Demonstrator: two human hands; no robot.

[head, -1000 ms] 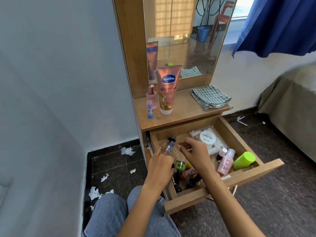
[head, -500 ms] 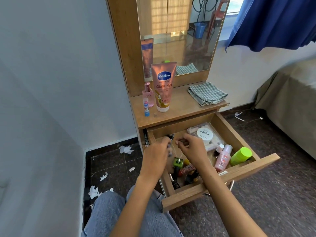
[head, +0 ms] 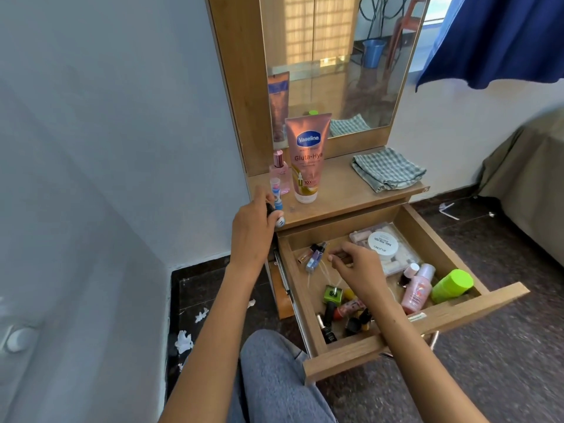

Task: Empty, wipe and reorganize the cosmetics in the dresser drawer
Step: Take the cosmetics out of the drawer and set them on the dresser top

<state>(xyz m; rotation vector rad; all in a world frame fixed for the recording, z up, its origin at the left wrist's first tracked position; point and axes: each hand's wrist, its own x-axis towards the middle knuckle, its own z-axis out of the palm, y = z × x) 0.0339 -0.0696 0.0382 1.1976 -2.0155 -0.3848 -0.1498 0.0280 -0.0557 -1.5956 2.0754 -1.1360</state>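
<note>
left hand (head: 251, 232) gripping a small dark bottle (head: 272, 211) — set it upright at the dresser top (head: 341, 193)'s left edge, while right hand (head: 358, 265) pinches something in the drawer (head: 421, 323).

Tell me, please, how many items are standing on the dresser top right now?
3 standing, plus a folded cloth lying at the right. Vaseline tube in the middle, pink bottle to its left, small blue-and-white stick in front of that bottle. The left hand may hide more.
</note>
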